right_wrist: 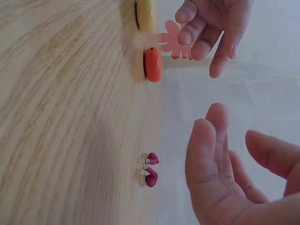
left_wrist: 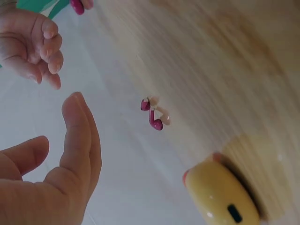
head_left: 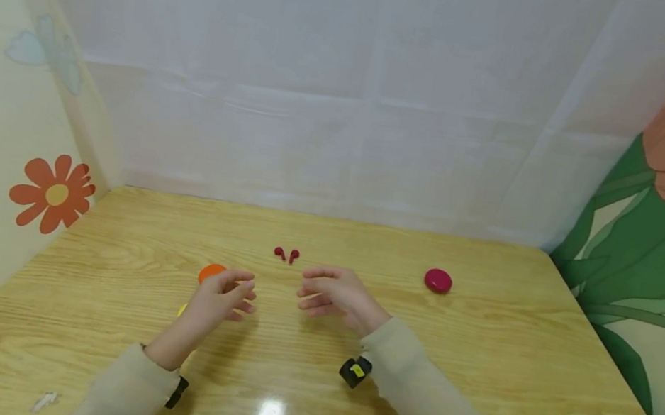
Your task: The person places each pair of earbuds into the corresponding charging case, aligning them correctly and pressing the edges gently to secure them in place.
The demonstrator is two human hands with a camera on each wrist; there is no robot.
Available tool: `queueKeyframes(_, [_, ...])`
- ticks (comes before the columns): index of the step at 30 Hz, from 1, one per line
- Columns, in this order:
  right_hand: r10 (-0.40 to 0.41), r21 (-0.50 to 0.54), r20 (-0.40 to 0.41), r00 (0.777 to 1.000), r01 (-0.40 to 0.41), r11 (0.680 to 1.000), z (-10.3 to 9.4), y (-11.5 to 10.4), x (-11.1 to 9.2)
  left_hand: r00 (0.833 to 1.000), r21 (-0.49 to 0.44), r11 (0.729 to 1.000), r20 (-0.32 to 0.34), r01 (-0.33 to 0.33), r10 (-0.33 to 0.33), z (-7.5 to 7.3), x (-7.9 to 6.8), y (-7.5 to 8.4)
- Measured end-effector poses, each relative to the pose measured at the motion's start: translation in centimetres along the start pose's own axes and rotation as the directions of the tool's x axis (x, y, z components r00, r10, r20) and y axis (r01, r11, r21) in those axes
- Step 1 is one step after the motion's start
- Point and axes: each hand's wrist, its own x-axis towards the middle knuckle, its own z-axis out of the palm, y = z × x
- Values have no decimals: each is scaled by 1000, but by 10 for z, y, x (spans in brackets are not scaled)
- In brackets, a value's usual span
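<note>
Both hands hover over the wooden table with loosely bent fingers and nothing in them. My left hand [head_left: 215, 305] is nearest an orange case [head_left: 211, 273] and a yellow case [left_wrist: 222, 194], which it partly hides in the head view. My right hand [head_left: 341, 296] faces it from the right, fingertips toward the left hand. Just beyond the gap between them lie two magenta earbuds [head_left: 286, 255], side by side on the table. In the right wrist view the orange case [right_wrist: 153, 64] and the yellow case [right_wrist: 146, 15] stand in a line past the earbuds [right_wrist: 151, 176].
A round magenta case [head_left: 438, 281] lies at the back right of the table [head_left: 507, 377]. Near the front left is a small white scrap [head_left: 44, 401]. A white cloth [head_left: 349, 95] hangs behind the table, with flower-printed panels at both sides.
</note>
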Motion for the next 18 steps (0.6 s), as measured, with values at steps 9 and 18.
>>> queueKeyframes(9, [-8, -19, 6, 1000, 8, 1000, -10, 0, -3, 999, -28, 1000, -37, -8, 7, 12, 3, 2])
queueKeyframes(18, [-9, -38, -14, 1000, 9, 999, -19, -1, -8, 1000, -12, 1000, 24, -7, 8, 20, 5, 6])
